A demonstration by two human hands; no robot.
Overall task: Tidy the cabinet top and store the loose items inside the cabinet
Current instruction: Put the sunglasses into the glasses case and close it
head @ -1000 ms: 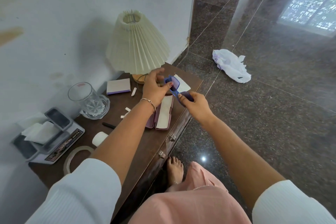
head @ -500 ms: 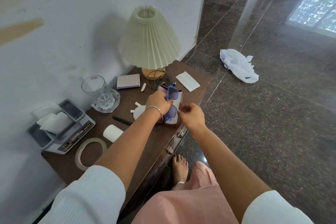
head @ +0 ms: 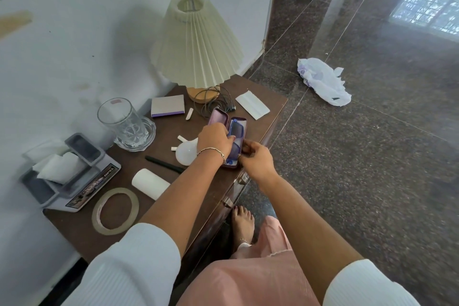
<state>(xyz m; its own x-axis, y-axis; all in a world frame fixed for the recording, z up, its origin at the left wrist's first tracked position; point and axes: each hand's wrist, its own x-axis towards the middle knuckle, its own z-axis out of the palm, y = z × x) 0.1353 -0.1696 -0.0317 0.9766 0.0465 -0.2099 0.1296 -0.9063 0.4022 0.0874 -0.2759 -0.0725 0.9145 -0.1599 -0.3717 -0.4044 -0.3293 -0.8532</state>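
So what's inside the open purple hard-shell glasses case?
I see blue plastic-framed glasses lying in the tray of the purple hard-shell glasses case, over pale lining. The left hand covers their near half; the right hand grips the case's near rim, hiding that end.

Pale wall [head: 74, 32], dark polished granite floor [head: 372, 181]

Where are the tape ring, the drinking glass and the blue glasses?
tape ring [head: 95, 213], head view, on its left band.
drinking glass [head: 121, 122], head view, on its clear wall.
blue glasses [head: 236, 129], head view, on the far lens.
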